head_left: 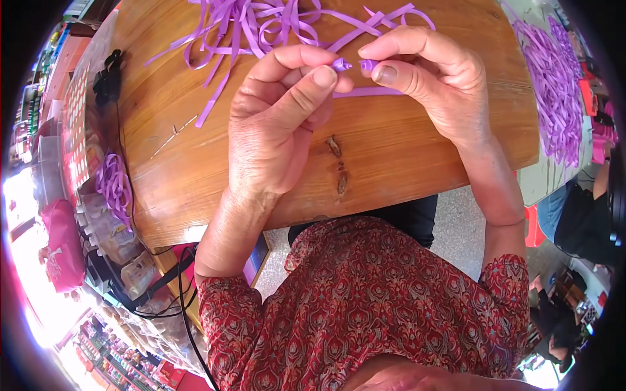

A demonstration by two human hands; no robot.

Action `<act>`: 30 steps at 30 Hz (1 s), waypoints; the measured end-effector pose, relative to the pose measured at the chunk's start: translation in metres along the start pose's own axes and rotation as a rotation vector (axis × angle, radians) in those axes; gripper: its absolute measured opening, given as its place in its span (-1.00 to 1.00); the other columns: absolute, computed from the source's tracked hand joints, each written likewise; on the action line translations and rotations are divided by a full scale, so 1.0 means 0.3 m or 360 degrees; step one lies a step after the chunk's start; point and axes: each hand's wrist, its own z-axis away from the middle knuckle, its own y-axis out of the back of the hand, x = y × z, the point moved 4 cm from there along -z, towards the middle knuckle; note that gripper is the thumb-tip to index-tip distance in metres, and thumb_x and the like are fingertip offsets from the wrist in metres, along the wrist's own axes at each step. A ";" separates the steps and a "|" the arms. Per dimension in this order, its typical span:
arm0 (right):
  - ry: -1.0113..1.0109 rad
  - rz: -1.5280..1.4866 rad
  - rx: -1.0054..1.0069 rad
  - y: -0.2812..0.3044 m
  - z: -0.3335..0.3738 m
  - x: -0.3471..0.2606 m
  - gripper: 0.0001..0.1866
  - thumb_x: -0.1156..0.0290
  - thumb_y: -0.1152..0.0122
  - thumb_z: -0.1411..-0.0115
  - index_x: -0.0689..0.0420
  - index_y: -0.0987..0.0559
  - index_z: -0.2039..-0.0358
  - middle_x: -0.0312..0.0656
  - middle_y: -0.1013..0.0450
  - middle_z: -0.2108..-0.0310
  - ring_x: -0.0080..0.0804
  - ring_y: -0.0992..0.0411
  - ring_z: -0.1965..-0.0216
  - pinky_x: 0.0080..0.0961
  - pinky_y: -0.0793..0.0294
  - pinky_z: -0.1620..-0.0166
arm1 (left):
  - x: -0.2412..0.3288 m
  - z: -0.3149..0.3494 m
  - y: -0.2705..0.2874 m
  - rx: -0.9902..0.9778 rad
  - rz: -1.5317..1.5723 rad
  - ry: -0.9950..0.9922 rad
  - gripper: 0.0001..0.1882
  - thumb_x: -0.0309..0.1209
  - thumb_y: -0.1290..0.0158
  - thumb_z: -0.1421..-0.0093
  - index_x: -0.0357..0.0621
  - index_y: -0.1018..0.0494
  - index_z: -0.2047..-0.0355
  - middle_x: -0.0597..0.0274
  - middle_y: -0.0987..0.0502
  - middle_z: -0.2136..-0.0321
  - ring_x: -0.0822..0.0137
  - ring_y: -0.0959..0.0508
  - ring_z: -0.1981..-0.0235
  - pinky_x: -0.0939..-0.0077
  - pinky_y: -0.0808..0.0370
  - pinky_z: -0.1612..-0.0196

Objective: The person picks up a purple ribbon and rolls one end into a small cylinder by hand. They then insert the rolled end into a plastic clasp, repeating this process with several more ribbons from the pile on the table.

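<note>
Above the far part of the wooden table (189,163), my left hand (277,124) pinches a small purple plastic clip half (340,64) between thumb and forefinger. A narrow tip on it points right. Facing it, a second small purple clip half (367,65) is held in the thumb and forefinger of my right hand (440,85). A slim gap separates the two pieces. Just beyond my hands lies a loose heap of flat purple straps (244,23). One strap (372,92) crosses the table between my hands; its ends are hidden behind my fingers.
A thin metal tool (174,134) lies left on the table. Purple straps (114,186) hang at the table's left side, near a black cable (119,130). To the right, a big bundle of purple straps (554,91) drapes over a pale table (531,186). Another person (587,215) is beyond it.
</note>
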 end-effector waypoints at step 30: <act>0.0729 0.0912 -0.0130 -0.046 0.034 -0.087 -0.76 0.68 -0.29 0.08 0.38 -0.52 0.33 -0.04 -0.47 0.42 -0.41 -0.39 0.50 -0.61 -0.34 0.49 | -0.030 0.024 -0.013 -0.0174 -0.0336 -0.0228 -0.93 -0.57 -0.05 -0.16 -0.28 -0.45 0.33 0.33 -0.51 0.40 0.59 -0.45 0.33 0.76 -0.37 0.23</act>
